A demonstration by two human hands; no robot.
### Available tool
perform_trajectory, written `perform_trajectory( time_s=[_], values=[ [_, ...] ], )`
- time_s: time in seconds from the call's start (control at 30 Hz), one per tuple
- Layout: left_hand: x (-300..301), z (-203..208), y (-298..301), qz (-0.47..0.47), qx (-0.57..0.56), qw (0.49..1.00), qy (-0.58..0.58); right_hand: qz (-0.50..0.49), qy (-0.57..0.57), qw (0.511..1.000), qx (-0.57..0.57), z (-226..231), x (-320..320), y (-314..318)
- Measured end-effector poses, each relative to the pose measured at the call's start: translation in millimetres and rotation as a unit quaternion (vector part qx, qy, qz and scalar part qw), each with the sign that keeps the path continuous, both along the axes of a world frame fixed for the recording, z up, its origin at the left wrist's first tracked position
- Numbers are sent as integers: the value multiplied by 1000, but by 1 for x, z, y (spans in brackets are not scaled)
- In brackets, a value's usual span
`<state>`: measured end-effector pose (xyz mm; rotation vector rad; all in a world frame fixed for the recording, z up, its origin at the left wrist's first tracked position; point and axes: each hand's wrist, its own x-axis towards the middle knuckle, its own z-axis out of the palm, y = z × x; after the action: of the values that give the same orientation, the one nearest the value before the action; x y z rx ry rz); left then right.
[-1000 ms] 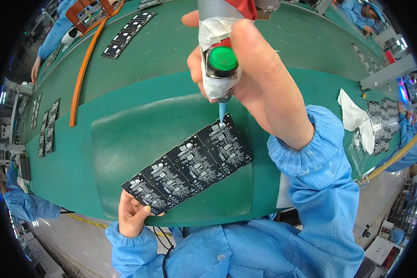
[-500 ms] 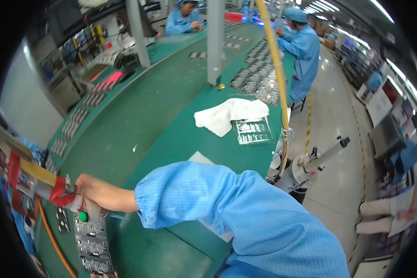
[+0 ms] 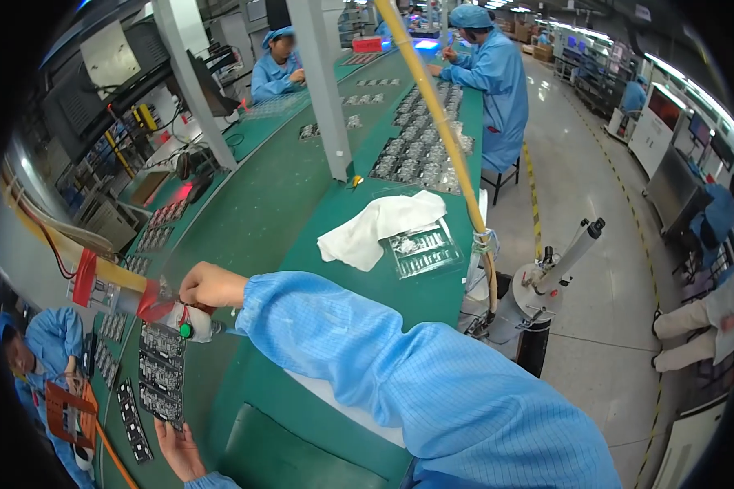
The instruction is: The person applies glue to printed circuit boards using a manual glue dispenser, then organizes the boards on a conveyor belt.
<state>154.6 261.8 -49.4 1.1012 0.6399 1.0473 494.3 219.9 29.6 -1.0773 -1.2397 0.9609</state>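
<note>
My right hand (image 3: 210,285) is closed around a hose-fed dispensing tool (image 3: 194,323), which has red tape on it and a green button below the fingers. The tool hangs over the upper end of a black circuit board panel (image 3: 161,367); whether they touch I cannot tell. Beneath, my left hand (image 3: 179,450) grips the panel's lower end with its fingertips, keeping it tilted upright above the green conveyor belt. Beside it on the belt lies a narrow black strip of parts (image 3: 133,420).
A white cloth (image 3: 375,228) partly covers a clear tray (image 3: 424,251) on the green table. Rows of boards (image 3: 424,138) lie farther off. A yellow hose (image 3: 444,98) runs down to a metal pressure pot (image 3: 534,297) on the right. Co-workers (image 3: 493,94) sit along the line.
The view has shifted, bringing my left hand and a co-worker at lower left further into sight. My right hand still holds the tool, and the panel remains below it.
</note>
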Motion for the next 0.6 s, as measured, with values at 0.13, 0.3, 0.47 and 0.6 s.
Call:
perform_trajectory(
  time_s=[0.13,0.3,0.47,0.6],
  values=[
    [19,-7,-8,-7,-47,997,-53,-37,94,994,-35,-24,37,6],
    [8,-27,-13,76,-105,990,-61,-122,267,953,-77,-81,82,31],
    [2,-17,-24,83,-67,993,-51,-110,162,952,-236,-87,86,42],
    [-27,-17,-26,137,-70,988,-8,-146,37,956,-251,-98,79,42]
  ],
)
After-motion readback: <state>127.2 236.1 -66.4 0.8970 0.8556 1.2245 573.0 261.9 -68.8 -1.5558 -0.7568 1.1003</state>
